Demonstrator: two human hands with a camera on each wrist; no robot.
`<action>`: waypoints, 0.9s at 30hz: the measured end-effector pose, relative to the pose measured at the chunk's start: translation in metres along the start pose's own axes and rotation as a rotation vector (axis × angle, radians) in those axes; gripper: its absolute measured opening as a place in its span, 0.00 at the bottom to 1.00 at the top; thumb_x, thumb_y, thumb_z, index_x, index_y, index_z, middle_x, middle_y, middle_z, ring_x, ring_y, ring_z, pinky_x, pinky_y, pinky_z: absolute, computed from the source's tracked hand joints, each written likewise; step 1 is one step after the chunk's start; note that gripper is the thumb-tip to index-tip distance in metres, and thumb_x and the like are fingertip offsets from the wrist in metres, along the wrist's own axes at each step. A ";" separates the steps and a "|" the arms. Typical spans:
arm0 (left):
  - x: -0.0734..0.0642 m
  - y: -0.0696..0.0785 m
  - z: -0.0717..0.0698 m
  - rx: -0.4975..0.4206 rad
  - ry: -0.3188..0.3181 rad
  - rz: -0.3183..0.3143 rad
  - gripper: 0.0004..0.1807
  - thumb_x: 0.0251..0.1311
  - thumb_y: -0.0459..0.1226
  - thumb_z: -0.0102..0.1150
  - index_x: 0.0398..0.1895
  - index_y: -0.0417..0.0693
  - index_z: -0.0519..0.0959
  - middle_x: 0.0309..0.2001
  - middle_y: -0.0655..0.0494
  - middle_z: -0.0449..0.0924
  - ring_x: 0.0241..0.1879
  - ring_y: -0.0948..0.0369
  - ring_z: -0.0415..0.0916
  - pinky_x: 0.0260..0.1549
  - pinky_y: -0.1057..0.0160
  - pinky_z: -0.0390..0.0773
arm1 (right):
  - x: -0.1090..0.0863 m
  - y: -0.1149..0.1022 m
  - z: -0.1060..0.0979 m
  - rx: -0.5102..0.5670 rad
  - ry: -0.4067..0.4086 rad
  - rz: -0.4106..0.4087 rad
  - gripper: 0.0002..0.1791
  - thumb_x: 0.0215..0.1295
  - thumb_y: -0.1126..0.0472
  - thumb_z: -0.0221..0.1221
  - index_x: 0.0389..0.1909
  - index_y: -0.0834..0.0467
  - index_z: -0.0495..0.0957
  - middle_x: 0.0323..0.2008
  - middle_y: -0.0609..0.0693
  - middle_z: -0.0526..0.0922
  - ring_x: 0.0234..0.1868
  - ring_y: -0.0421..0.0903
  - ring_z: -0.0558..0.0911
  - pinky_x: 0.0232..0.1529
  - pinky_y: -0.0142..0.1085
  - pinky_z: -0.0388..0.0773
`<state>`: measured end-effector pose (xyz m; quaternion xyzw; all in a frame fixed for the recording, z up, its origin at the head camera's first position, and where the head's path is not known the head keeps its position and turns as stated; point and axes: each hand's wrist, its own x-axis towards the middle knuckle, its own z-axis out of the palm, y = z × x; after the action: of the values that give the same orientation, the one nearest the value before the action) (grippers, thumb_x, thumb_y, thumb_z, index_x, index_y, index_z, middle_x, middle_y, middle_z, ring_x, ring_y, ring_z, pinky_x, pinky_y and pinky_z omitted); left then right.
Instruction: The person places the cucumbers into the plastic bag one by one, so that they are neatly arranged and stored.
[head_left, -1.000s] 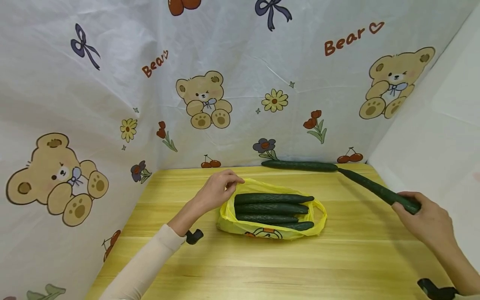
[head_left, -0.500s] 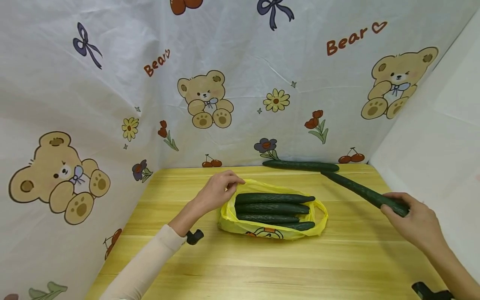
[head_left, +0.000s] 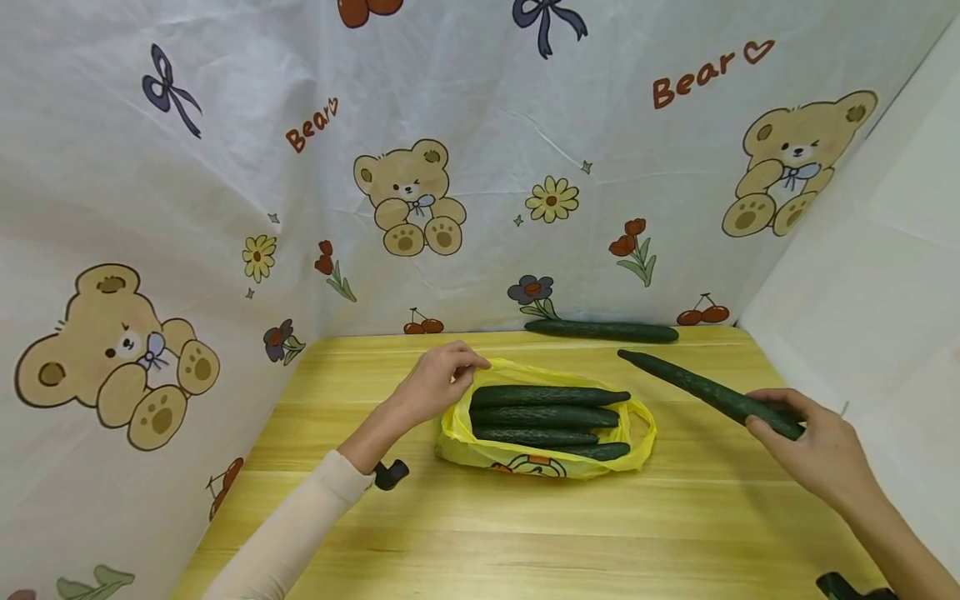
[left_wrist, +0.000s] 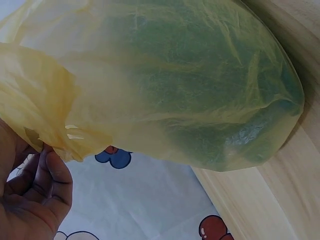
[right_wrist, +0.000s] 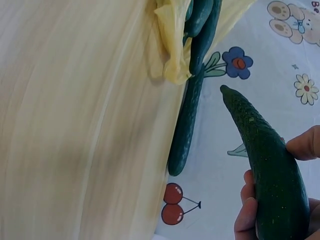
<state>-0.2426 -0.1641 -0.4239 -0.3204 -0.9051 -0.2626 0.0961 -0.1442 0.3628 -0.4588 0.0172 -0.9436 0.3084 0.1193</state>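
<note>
A yellow plastic bag (head_left: pixel 459 454) lies on its side on the table, its mouth spread so that several cucumbers (head_left: pixel 543 417) show inside. My left hand (head_left: pixel 438 382) pinches the bag's upper left rim; in the left wrist view the fingers of the left hand (left_wrist: pixel 42 195) hold its gathered film. Off to the right of the bag, my right hand (head_left: pixel 813 446) grips one cucumber (head_left: pixel 705 390) by its thick end. That cucumber is raised above the table and slants up to the left, its thin tip towards the bag. The right wrist view shows thumb and fingers around this cucumber (right_wrist: pixel 272 170).
Another cucumber (head_left: pixel 600 331) lies along the table's back edge, against the bear-print sheet (head_left: pixel 480 283). A plain white wall (head_left: pixel 877 275) bounds the right side. The wood-grain table (head_left: pixel 525 533) extends in front of the bag.
My right hand has moved left with its cucumber, bringing the tip away from the cucumber at the back edge and nearer the bag. The left hand keeps its place on the bag.
</note>
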 end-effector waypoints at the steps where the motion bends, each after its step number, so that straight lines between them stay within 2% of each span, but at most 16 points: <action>1: 0.000 0.000 0.000 0.004 -0.001 0.000 0.14 0.78 0.30 0.57 0.52 0.53 0.91 0.47 0.55 0.89 0.33 0.67 0.75 0.33 0.69 0.77 | -0.001 -0.002 0.000 0.008 -0.003 -0.003 0.23 0.76 0.48 0.65 0.66 0.54 0.80 0.45 0.22 0.76 0.34 0.22 0.72 0.29 0.32 0.67; 4: 0.000 -0.001 0.002 0.002 0.000 0.000 0.14 0.78 0.30 0.57 0.52 0.53 0.91 0.48 0.52 0.89 0.34 0.67 0.75 0.33 0.69 0.78 | -0.004 -0.007 0.000 0.038 -0.017 -0.011 0.23 0.76 0.49 0.66 0.66 0.54 0.80 0.41 0.12 0.71 0.33 0.26 0.74 0.28 0.33 0.68; 6: 0.000 0.000 0.001 -0.002 -0.001 -0.001 0.14 0.78 0.30 0.57 0.52 0.53 0.91 0.49 0.52 0.89 0.34 0.67 0.75 0.33 0.69 0.78 | -0.007 -0.011 0.001 0.053 -0.027 -0.013 0.22 0.75 0.50 0.66 0.65 0.53 0.80 0.41 0.12 0.71 0.33 0.28 0.74 0.29 0.33 0.67; 13: 0.000 0.000 0.001 -0.011 0.005 0.001 0.15 0.77 0.30 0.57 0.52 0.52 0.91 0.48 0.52 0.89 0.34 0.66 0.75 0.33 0.69 0.78 | -0.010 -0.024 0.008 0.100 -0.057 -0.022 0.20 0.73 0.53 0.69 0.62 0.51 0.82 0.40 0.22 0.79 0.33 0.31 0.75 0.29 0.33 0.68; 19: 0.001 -0.001 0.003 0.009 0.000 -0.007 0.15 0.78 0.31 0.57 0.52 0.54 0.91 0.47 0.58 0.88 0.34 0.68 0.75 0.33 0.69 0.77 | -0.012 -0.035 0.016 0.110 -0.070 -0.042 0.18 0.71 0.54 0.71 0.59 0.47 0.84 0.40 0.28 0.85 0.33 0.34 0.75 0.28 0.33 0.68; 22: 0.001 -0.001 0.004 0.011 0.004 -0.010 0.15 0.78 0.31 0.57 0.52 0.54 0.91 0.47 0.58 0.88 0.34 0.68 0.75 0.33 0.69 0.78 | -0.011 -0.040 0.022 0.121 -0.085 -0.050 0.17 0.70 0.55 0.72 0.58 0.46 0.85 0.41 0.36 0.87 0.32 0.35 0.75 0.27 0.33 0.69; 27: 0.000 -0.001 0.004 0.003 0.001 -0.010 0.14 0.78 0.31 0.57 0.52 0.53 0.91 0.47 0.57 0.88 0.34 0.67 0.76 0.34 0.69 0.78 | -0.008 -0.050 0.028 0.148 -0.143 -0.065 0.16 0.71 0.56 0.71 0.58 0.47 0.85 0.48 0.47 0.87 0.33 0.36 0.75 0.29 0.33 0.72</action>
<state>-0.2436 -0.1629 -0.4275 -0.3157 -0.9069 -0.2620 0.0957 -0.1371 0.3055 -0.4538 0.0784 -0.9233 0.3712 0.0600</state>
